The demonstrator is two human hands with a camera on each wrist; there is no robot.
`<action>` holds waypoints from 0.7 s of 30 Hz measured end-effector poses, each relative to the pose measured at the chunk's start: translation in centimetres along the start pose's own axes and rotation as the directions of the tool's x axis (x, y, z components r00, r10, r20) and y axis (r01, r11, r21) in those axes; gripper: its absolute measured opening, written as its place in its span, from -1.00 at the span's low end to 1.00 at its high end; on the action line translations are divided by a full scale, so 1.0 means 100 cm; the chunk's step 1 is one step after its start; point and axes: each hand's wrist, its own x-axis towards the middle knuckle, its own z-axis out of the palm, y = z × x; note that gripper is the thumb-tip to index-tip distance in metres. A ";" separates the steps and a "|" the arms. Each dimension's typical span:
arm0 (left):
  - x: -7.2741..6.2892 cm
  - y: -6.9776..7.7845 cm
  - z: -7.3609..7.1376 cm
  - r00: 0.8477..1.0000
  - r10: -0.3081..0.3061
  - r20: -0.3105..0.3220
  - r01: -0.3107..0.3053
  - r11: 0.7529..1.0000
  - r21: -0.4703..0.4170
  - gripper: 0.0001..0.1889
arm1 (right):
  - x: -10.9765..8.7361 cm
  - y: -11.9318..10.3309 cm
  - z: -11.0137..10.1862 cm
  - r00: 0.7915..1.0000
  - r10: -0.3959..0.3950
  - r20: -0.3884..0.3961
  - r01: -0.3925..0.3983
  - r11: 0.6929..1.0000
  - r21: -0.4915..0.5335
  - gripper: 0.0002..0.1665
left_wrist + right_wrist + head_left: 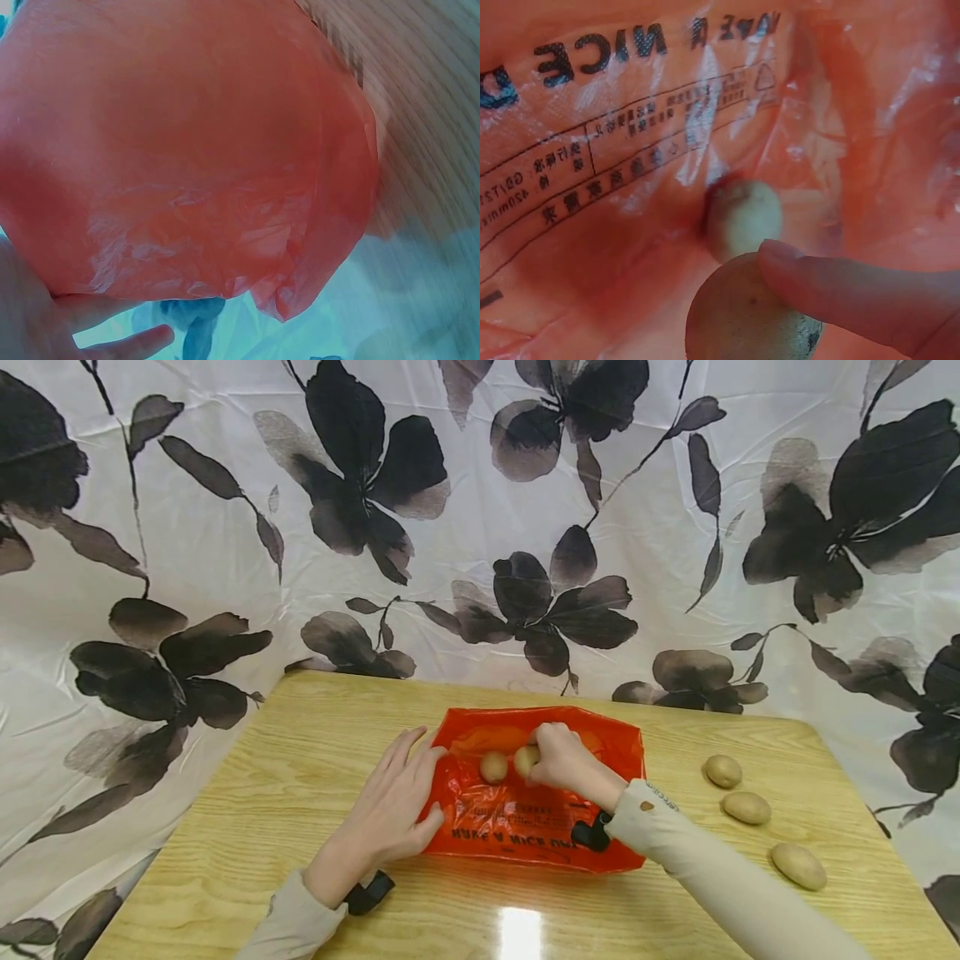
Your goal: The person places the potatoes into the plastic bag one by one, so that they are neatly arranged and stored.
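Note:
A red plastic bag [510, 839] with dark printed letters stands wide-mouthed on the table. Inside it my right hand [558, 756] grips a potato [526, 761], the thumb lying along its side in the right wrist view. Just beyond, a second potato [746, 219] rests on the bag's inner surface, seen in the head view left of the held one. My left hand [393, 797] is at the bag's left edge, fingers spread and fairly straight. In the left wrist view the bag's red wall [195, 150] fills most of the picture, with fingers [131, 345] beneath it.
Three more potatoes lie in a slanting row on the table's right side: one far [723, 771], one in the middle [746, 807] and one nearer [798, 866]. A floral curtain [465, 527] hangs behind the wooden table [247, 810].

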 end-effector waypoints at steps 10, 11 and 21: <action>0.000 0.000 0.000 1.000 0.006 0.001 -0.006 1.000 -0.002 -0.37 | 0.007 0.007 0.015 1.000 -0.008 -0.010 0.008 0.999 -0.043 -0.65; 0.000 0.000 0.000 1.000 0.008 0.000 -0.008 1.000 -0.002 -0.37 | 0.007 0.008 0.016 1.000 -0.011 -0.013 0.010 0.999 -0.040 -0.65; 0.000 0.000 0.000 1.000 0.001 0.004 -0.001 1.000 -0.003 -0.37 | 0.013 0.011 0.028 0.999 0.045 0.004 -0.045 0.999 -0.021 -0.73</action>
